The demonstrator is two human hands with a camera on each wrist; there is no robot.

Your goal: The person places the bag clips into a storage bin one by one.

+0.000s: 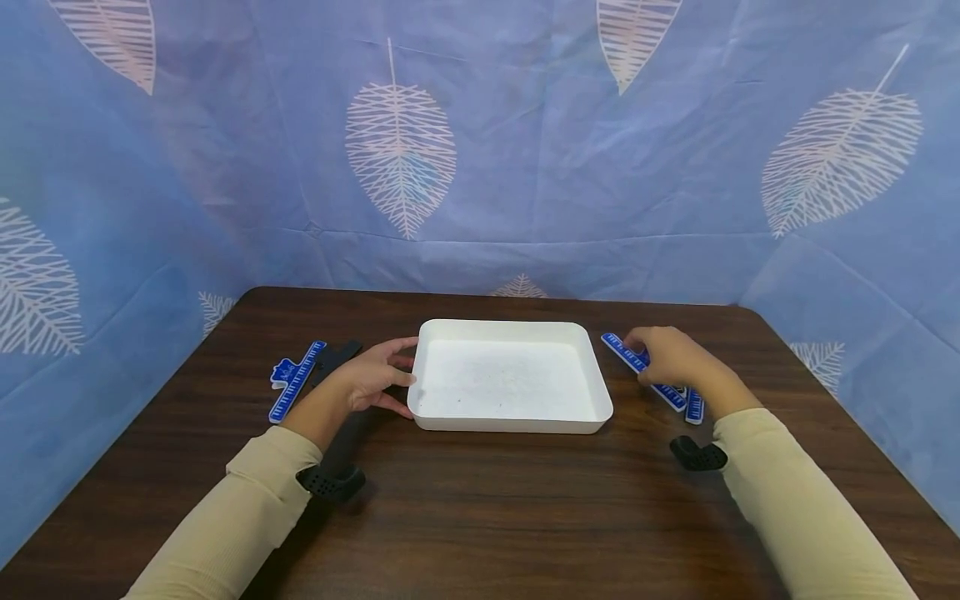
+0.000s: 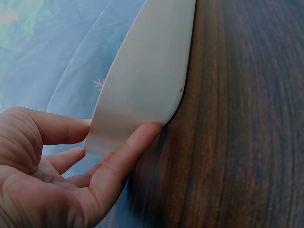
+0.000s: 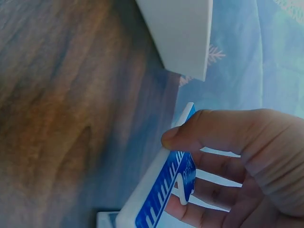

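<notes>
A shallow white tray (image 1: 510, 423) stands on the table. My left hand (image 1: 378, 375) is at its left wall, fingers spread and touching the wall and rim; the left wrist view has one fingertip (image 2: 151, 129) at the lower edge. On the right, my right hand (image 1: 671, 358) pinches a blue clip (image 1: 622, 350) with white ruler-like marks. In the right wrist view the thumb lies on the marked strip of that clip (image 3: 164, 190), fingers behind it. Another blue clip (image 1: 694, 408) lies beneath, partly hidden by the hand.
Left of the tray lies a blue clip (image 1: 296, 383) with a shaped handle. Beside it a black object (image 1: 337, 357) is partly covered by the left hand. Leaf-patterned blue cloth (image 1: 480, 183) hangs behind the dark wooden table (image 1: 525, 517).
</notes>
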